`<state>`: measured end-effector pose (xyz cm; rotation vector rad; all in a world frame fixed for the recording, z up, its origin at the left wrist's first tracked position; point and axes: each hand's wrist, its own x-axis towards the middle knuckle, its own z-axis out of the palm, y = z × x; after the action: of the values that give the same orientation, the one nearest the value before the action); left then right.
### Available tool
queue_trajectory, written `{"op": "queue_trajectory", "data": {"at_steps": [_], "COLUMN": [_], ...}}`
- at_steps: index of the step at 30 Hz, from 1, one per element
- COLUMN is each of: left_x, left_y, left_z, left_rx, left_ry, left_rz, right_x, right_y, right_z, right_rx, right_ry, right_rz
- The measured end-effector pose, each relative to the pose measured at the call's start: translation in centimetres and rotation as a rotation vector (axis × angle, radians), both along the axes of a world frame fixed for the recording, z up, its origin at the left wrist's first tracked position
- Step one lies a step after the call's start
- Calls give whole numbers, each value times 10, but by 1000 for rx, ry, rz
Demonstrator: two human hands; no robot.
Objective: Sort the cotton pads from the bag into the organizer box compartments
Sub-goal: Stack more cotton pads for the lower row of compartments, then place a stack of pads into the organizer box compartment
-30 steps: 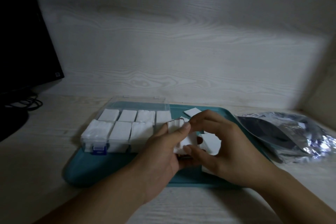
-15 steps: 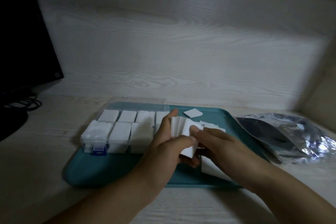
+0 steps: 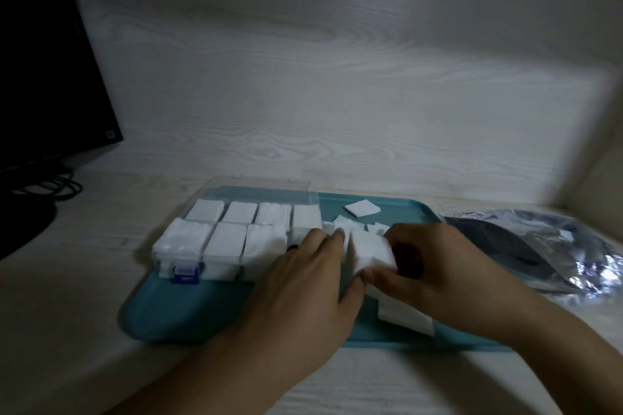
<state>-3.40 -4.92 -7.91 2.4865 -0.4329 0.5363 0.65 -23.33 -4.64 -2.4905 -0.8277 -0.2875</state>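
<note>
A clear organizer box (image 3: 236,236) with a blue latch stands on the left of a teal tray (image 3: 188,310). Its visible compartments hold white cotton pads. My left hand (image 3: 303,283) and my right hand (image 3: 435,266) meet just right of the box and together grip a stack of white cotton pads (image 3: 369,251). Loose pads (image 3: 362,209) lie on the tray behind my hands, and more pads (image 3: 404,317) lie under my right wrist. The silver foil bag (image 3: 546,246) lies on the desk right of the tray.
A black monitor (image 3: 43,77) with cables (image 3: 50,187) stands at the far left. A pale wood-grain wall runs behind the tray. The desk surface extends in front of the tray and to its left.
Both hands with the pad stack have lowered slightly toward the tray beside the box. My right hand now covers the stack from the right side.
</note>
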Motion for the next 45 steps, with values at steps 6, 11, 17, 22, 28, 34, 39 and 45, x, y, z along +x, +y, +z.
{"op": "queue_trajectory", "data": {"at_steps": [6,11,17,22,28,34,39,45], "left_x": [2,-1,8,12,9,8,8,9], "left_y": [1,-4,-6,-2,-8,-9,-9,-5], "left_z": [-9,-10,-17,-14,-15,-17,-14,-8], "left_rx": [38,139,204,197,210,202,172,120], "left_ry": [114,124,103,103,132,104,101,138], "left_rz": [-73,-135,-80,-34,27,-7,-10,-47], "right_x": [0,1,4,5,3,2,3,3], "right_y": [4,3,8,11,14,16,13,9], "right_z": [-10,-13,-23,-26,-27,-31,-28,-28], "right_rx": [-174,-192,-222,-136,-146,-168,-200,-232], "right_ry": [160,102,96,151,141,144,158,71], "right_rz": [-31,1,4,-4,-30,-41,8,15]}}
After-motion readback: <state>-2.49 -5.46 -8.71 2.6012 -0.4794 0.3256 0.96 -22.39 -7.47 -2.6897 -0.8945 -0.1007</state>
